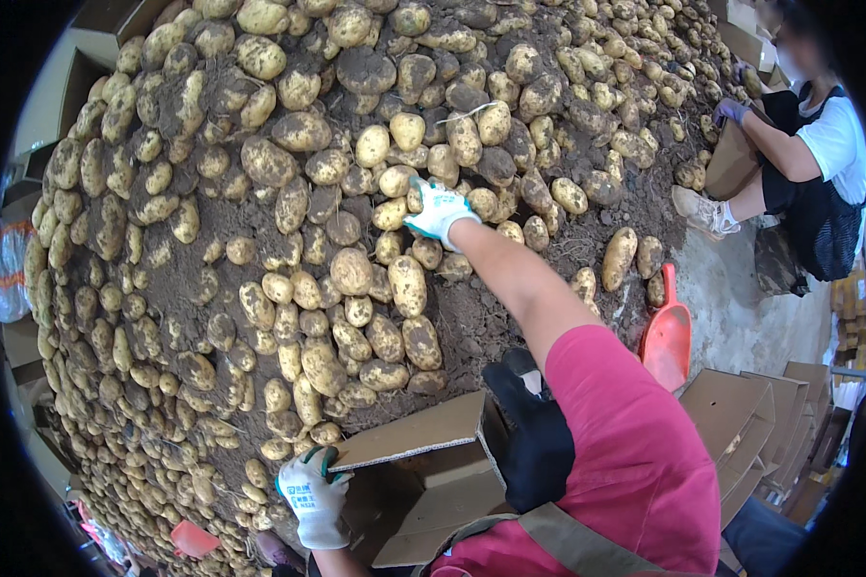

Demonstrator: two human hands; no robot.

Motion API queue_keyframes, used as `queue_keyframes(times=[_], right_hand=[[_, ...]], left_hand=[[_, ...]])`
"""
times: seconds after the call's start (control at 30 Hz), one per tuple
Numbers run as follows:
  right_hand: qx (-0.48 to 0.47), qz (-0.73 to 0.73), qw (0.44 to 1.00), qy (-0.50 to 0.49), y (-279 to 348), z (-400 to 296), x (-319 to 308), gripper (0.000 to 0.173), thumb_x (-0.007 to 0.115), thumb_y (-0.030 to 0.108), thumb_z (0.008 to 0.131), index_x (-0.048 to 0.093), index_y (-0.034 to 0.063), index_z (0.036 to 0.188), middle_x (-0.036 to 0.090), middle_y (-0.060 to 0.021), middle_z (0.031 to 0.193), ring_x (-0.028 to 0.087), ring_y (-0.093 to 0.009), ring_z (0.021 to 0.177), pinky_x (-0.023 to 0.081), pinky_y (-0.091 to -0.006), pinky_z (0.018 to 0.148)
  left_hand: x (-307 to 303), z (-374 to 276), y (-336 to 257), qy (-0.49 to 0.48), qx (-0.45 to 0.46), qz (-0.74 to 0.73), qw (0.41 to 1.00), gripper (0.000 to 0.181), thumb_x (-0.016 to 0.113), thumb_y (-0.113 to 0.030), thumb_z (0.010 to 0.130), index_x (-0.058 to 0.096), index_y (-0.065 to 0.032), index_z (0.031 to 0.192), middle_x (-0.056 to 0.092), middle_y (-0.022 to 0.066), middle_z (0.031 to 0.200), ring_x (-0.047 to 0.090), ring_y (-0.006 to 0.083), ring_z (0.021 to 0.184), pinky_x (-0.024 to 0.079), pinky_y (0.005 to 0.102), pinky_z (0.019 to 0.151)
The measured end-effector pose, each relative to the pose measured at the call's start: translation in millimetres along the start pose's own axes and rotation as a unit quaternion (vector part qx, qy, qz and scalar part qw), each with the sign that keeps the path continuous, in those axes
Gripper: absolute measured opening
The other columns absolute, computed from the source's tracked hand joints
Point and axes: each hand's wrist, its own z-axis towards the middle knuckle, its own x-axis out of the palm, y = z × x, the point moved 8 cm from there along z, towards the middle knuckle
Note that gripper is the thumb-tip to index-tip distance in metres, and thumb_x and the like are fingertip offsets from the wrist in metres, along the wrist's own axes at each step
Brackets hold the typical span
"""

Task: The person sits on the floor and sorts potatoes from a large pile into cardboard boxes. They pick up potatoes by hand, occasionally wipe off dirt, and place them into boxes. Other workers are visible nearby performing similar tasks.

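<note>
My right hand (pixel 436 213), in a white and teal work glove, reaches onto a big heap of soil-covered potatoes (pixel 408 285). Its fingertips are at a small potato (pixel 395 180); whether they grip it cannot be told. Down at the front, my left hand (pixel 316 490), gloved alike, is closed on the upper edge of a cardboard box (pixel 411 440). That box leans tilted against the near edge of the heap, its opening towards me. Part of its inside shows bare cardboard; the rest is in shadow.
A red plastic scoop (pixel 667 339) lies right of the heap on the concrete floor. Several cardboard boxes (pixel 729 407) stand at the lower right. Another person (pixel 801 144) with a box sits at the upper right. A second red scoop (pixel 193 539) lies lower left.
</note>
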Motion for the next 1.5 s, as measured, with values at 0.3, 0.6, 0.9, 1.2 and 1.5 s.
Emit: queue_keyframes(times=[0.3, 0.6, 0.9, 1.2, 1.5], right_hand=[[-0.048, 0.826, 0.500, 0.256, 13, -67, 2, 0.056, 0.067, 0.025, 0.086, 0.045, 0.0153, 0.136, 0.060, -0.0058, 0.121, 0.062, -0.026, 0.105, 0.052, -0.0471, 0.091], [-0.179, 0.818, 0.343, 0.426, 145, -190, -44, 0.046, 0.058, 0.038, 0.090, 0.055, 0.0043, 0.121, 0.064, -0.0148, 0.112, 0.064, -0.035, 0.099, 0.052, -0.0459, 0.089], [-0.226, 0.728, 0.488, 0.424, 212, -259, -46, 0.058, 0.061, 0.028, 0.090, 0.040, 0.0087, 0.140, 0.058, -0.0097, 0.119, 0.057, -0.022, 0.113, 0.047, -0.0367, 0.098], [-0.473, 0.050, 0.838, 0.266, 206, -263, -54, 0.062, 0.066, 0.049, 0.077, 0.057, 0.0056, 0.121, 0.066, -0.0177, 0.107, 0.065, -0.034, 0.097, 0.051, -0.0398, 0.085], [-0.358, 0.215, 0.876, 0.240, 173, -207, -2, 0.041, 0.058, 0.037, 0.090, 0.060, 0.0066, 0.117, 0.067, -0.0166, 0.103, 0.065, -0.030, 0.091, 0.051, -0.0348, 0.079]], left_hand=[[-6, 3, -6, -0.014, 0.011, -0.004, 1.000, 0.043, 0.083, -0.025, 0.050, 0.070, -0.0138, 0.089, 0.067, 0.0068, 0.085, 0.062, 0.0307, 0.079, 0.046, 0.0416, 0.076], [4, 2, -3, 0.052, -0.024, 0.017, 0.998, 0.043, 0.082, -0.029, 0.058, 0.069, -0.0147, 0.097, 0.067, 0.0079, 0.094, 0.062, 0.0291, 0.091, 0.044, 0.0405, 0.082], [-40, 20, -101, 0.085, -0.063, -0.776, 0.621, 0.084, 0.077, 0.000, 0.071, 0.033, -0.0055, 0.142, 0.055, 0.0105, 0.127, 0.056, 0.0211, 0.114, 0.048, 0.0353, 0.094], [-18, 15, -102, 0.065, -0.060, -0.778, 0.622, 0.081, 0.076, -0.001, 0.074, 0.030, -0.0004, 0.141, 0.050, 0.0147, 0.130, 0.056, 0.0266, 0.116, 0.051, 0.0389, 0.095], [-20, 26, -95, -0.020, -0.017, -0.314, 0.949, 0.089, 0.081, -0.013, 0.069, 0.031, 0.0042, 0.141, 0.057, 0.0176, 0.124, 0.058, 0.0244, 0.114, 0.049, 0.0355, 0.094]])
